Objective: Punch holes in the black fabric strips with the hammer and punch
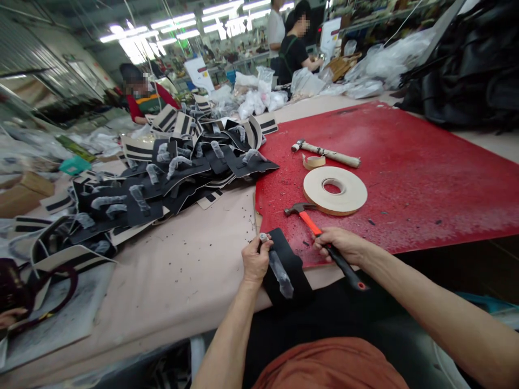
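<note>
My left hand (255, 262) pinches the top of a small silvery tab on a black cut piece (288, 259) that lies at the near edge of the red mat (405, 162). My right hand (340, 244) grips the black-and-orange handle of a claw hammer (310, 221), whose steel head rests on the mat just above the piece. A plastic-wrapped strip runs down the middle of the black piece.
A big roll of beige tape (334, 189), a small tape ring (313, 161) and a second hammer with a wrapped handle (326, 153) lie on the mat. A heap of black and striped pieces (170, 173) covers the table's left. Other people work at the far end.
</note>
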Action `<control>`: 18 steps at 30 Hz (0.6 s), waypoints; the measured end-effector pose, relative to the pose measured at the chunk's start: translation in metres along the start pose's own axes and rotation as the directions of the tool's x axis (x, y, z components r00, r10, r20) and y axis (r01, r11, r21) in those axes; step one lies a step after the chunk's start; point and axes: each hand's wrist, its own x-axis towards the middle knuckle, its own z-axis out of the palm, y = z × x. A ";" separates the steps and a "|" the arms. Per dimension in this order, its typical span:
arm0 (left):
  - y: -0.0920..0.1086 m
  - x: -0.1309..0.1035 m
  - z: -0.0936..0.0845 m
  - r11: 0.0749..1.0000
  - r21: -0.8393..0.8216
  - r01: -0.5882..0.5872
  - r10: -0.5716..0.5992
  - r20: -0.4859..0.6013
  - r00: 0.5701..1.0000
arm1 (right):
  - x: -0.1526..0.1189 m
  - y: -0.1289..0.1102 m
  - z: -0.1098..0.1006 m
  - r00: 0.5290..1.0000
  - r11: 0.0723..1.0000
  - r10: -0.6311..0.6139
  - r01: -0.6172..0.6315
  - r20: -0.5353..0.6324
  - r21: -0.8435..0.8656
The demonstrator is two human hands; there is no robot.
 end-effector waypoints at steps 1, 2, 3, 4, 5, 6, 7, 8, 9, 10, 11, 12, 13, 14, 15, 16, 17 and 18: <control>0.000 0.000 0.000 1.000 -0.006 -0.004 0.004 0.005 1.000 | -0.004 -0.008 0.001 1.000 0.999 0.002 -0.003 0.026 0.038; 0.000 0.000 0.000 1.000 -0.009 -0.007 0.007 0.010 1.000 | -0.009 -0.016 0.002 1.000 0.999 -0.021 0.020 0.019 0.046; 0.000 0.000 0.000 1.000 -0.009 -0.008 0.009 0.017 1.000 | -0.016 -0.023 0.003 0.997 0.996 -0.074 0.075 -0.010 0.041; 0.000 0.000 0.000 1.000 -0.008 -0.009 0.010 0.023 1.000 | -0.024 -0.030 0.004 0.985 0.987 -0.162 0.162 -0.063 0.001; 0.000 -0.001 0.000 1.000 -0.006 -0.011 0.011 0.027 1.000 | -0.033 -0.036 0.005 0.951 0.960 -0.278 0.269 -0.133 -0.082; 0.000 -0.001 0.000 1.000 -0.005 -0.014 0.014 0.029 0.999 | -0.040 -0.041 0.007 0.894 0.908 -0.405 0.367 -0.193 -0.205; 0.000 -0.001 0.000 1.000 -0.003 -0.019 0.019 0.028 0.999 | -0.047 -0.044 0.008 0.824 0.832 -0.522 0.432 -0.222 -0.349; 0.000 -0.001 0.000 1.000 0.001 -0.025 0.025 0.026 0.999 | -0.052 -0.045 0.009 0.766 0.744 -0.608 0.457 -0.211 -0.487; -0.001 -0.001 0.000 0.999 0.011 -0.034 0.034 0.023 0.999 | -0.055 -0.046 0.010 0.736 0.657 -0.657 0.454 -0.163 -0.602; -0.001 -0.001 0.000 0.999 0.028 -0.043 0.043 0.023 0.999 | -0.057 -0.047 0.010 0.736 0.575 -0.671 0.439 -0.091 -0.691; -0.002 -0.001 -0.001 0.998 0.047 -0.052 0.050 0.028 0.998 | -0.058 -0.049 0.008 0.754 0.500 -0.657 0.429 -0.007 -0.753; -0.003 -0.001 -0.001 0.996 0.063 -0.059 0.057 0.036 0.998 | -0.060 -0.052 0.004 0.776 0.438 -0.628 0.421 0.064 -0.795; -0.004 -0.002 -0.001 0.995 0.072 -0.065 0.062 0.042 0.997 | -0.061 -0.058 -0.001 0.788 0.396 -0.607 0.413 0.104 -0.820; -0.005 -0.002 0.000 0.995 0.073 -0.067 0.063 0.047 0.997 | -0.064 -0.065 -0.007 0.780 0.375 -0.616 0.411 0.108 -0.831; -0.006 -0.002 0.000 0.996 0.067 -0.067 0.064 0.049 0.997 | -0.067 -0.074 -0.013 0.745 0.379 -0.663 0.417 0.072 -0.826; -0.007 -0.002 0.000 0.996 0.059 -0.066 0.063 0.048 0.997 | -0.072 -0.084 -0.018 0.685 0.411 -0.729 0.429 -0.007 -0.804; -0.008 -0.002 0.000 0.996 0.054 -0.064 0.062 0.048 0.997 | -0.076 -0.092 -0.022 0.601 0.465 -0.789 0.446 -0.128 -0.765; -0.008 -0.002 0.001 0.997 0.051 -0.062 0.060 0.048 0.997 | -0.079 -0.098 -0.023 0.510 0.529 -0.816 0.466 -0.274 -0.709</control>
